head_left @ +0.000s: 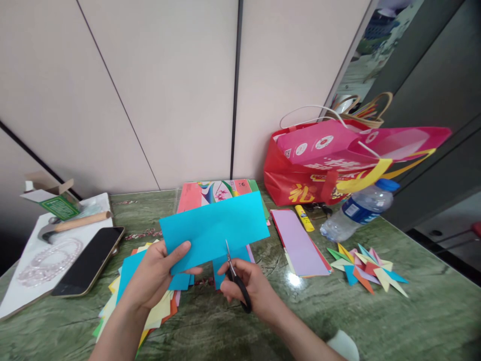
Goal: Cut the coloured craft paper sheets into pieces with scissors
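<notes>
A rectangular sheet of blue paper (214, 228) is held up above the table. My left hand (161, 268) pinches its lower left corner, thumb on top. In my right hand (246, 286) is a pair of black-handled scissors (230, 263), its blades pointing up at the sheet's lower edge, right of the middle. Whether the blades have cut in cannot be made out. Beneath my left wrist lies a fanned stack of coloured paper (160, 313). Another blue piece (218, 273) rests on the table behind the scissors.
Purple-topped paper strips (298, 243), a yellow glue stick (304, 218), a water bottle (356, 210) and folded paper shapes (366, 265) lie right. A red gift bag (289, 175) stands behind. Leftward are a phone (90, 260), a hammer (78, 222), beads (48, 260) and a small box (60, 205).
</notes>
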Motion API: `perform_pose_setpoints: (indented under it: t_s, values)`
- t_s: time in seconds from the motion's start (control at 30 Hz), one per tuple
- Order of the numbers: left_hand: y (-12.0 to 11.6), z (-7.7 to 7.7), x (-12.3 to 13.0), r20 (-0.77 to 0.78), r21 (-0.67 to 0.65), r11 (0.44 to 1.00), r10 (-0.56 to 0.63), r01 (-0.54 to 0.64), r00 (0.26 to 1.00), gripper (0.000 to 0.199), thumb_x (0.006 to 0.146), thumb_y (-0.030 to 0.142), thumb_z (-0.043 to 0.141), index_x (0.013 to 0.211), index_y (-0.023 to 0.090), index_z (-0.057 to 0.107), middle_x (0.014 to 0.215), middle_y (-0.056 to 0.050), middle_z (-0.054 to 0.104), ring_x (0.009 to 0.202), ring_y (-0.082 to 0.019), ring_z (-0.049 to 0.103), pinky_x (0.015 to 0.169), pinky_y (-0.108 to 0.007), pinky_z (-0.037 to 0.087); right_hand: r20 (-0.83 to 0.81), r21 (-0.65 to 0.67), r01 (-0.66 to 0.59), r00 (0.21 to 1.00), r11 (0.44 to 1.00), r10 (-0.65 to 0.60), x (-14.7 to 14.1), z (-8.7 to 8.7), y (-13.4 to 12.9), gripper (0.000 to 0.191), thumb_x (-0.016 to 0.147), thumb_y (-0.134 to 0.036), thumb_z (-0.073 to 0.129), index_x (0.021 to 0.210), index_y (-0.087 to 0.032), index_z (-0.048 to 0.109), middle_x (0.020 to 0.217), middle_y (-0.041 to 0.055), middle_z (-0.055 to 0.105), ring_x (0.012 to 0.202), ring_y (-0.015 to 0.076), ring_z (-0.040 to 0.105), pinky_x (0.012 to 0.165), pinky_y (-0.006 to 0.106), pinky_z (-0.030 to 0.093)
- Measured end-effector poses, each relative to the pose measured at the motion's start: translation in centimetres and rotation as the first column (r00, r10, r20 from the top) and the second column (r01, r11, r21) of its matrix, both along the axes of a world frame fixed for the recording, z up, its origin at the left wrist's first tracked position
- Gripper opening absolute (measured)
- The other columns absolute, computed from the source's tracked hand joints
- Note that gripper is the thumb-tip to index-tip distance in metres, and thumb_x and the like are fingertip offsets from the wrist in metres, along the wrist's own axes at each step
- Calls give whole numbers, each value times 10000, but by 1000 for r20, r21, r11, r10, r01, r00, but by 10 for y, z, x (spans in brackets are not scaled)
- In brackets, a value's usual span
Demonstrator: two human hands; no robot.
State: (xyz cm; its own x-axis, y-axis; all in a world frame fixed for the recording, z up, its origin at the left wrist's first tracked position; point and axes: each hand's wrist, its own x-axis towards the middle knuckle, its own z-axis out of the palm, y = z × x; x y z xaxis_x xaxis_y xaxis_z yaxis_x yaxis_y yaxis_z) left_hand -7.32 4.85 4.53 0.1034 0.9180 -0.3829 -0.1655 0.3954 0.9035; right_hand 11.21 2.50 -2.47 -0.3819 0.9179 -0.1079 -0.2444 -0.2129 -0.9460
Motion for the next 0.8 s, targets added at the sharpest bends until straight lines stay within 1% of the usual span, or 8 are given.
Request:
perform_pose_setpoints:
  t_s: [0.13, 0.27, 0.43, 0.53, 0.6, 0.7, 0.8]
  values:
    - [0, 1, 1, 4, 1, 1000, -1, 1, 1000, 324, 655, 275, 678, 947, 166, 589, 605, 11, 627, 479, -142, 603, 453, -274, 520, 33, 18, -5, 999, 1000, 4, 0, 2, 0, 329, 623, -395, 691, 796, -145, 564, 535, -39, 535, 427, 80, 470, 448, 205, 345]
    - [0, 2, 2, 9, 5, 1000, 5, -5, 1000, 339, 643, 271, 688, 948, 156, 595, 602, 4, 632, 469, -139, 602, 458, -272, 524, 36, 19, -9, 999, 1000, 8, 0, 2, 1, 328, 617, -403, 690, 768, -144, 556, 483, -50, 506, 386, 82, 464, 416, 201, 326]
    - [-1, 3, 3, 14, -1, 1000, 8, -8, 1000, 343, 626, 273, 701, 930, 154, 598, 611, -1, 642, 477, -154, 614, 454, -271, 522, 50, 5, -14, 999, 1000, 13, 0, -1, 1, 352, 618, -442, 678, 756, -144, 553, 494, -41, 514, 368, 86, 465, 393, 203, 319]
    - [-1, 2, 4, -6, -5, 1000, -1, 1, 1000, 311, 616, 282, 705, 878, 147, 605, 634, -12, 655, 482, -158, 618, 456, -267, 518, 27, 0, 1, 1000, 1000, -1, 0, -2, 1, 390, 595, -428, 706, 811, -142, 550, 521, -40, 523, 433, 92, 476, 441, 211, 340]
    - [-1, 1, 5, -34, -4, 1000, -19, 19, 999, 279, 609, 295, 707, 816, 137, 608, 630, -22, 661, 488, -162, 620, 453, -256, 512, -4, 5, 27, 1000, 1000, -27, 0, -2, 2, 413, 560, -399, 741, 820, -144, 546, 581, -32, 535, 506, 97, 483, 494, 219, 361]
    - [-2, 0, 7, -75, 3, 999, -46, 47, 996, 267, 602, 318, 707, 760, 127, 608, 614, -36, 666, 494, -166, 622, 443, -241, 502, -21, 21, 53, 998, 998, -52, -1, 0, 3, 411, 522, -384, 768, 757, -155, 522, 672, -7, 555, 606, 118, 502, 565, 234, 389]
    - [-1, -1, 7, -80, 7, 999, -52, 52, 995, 265, 602, 324, 705, 752, 129, 607, 614, -33, 669, 489, -161, 620, 453, -243, 504, -19, 21, 57, 998, 998, -56, -1, 3, 3, 426, 511, -420, 763, 732, -164, 505, 691, 0, 552, 631, 130, 505, 583, 246, 397]
